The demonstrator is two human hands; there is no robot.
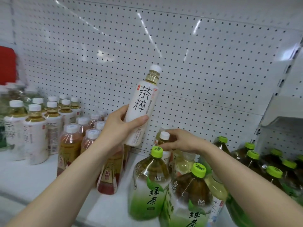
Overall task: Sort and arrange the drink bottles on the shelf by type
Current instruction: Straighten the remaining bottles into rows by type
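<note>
Left hand (pixel 121 126) grips a raised white bottle (pixel 142 105); right hand (pixel 180 141) curls round a small bottle (pixel 164 136) at 5 o'clock, and lifting it could topple the crowding green-capped bottles (pixel 150 177).

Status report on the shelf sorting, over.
Left hand grips white-label tea bottle, lifted. Right hand grips white-capped bottle behind green-capped bottles. Matching white-label group stands far left.

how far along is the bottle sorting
Partly done. The white-label group stands together at the left, red tea bottles beside it, dark green-cap bottles at the right. In hand: the left hand holds up a white-label bottle; the right hand grips a small bottle. Left to do: the middle cluster, where white-cap bottles mix with big green tea bottles.
</note>
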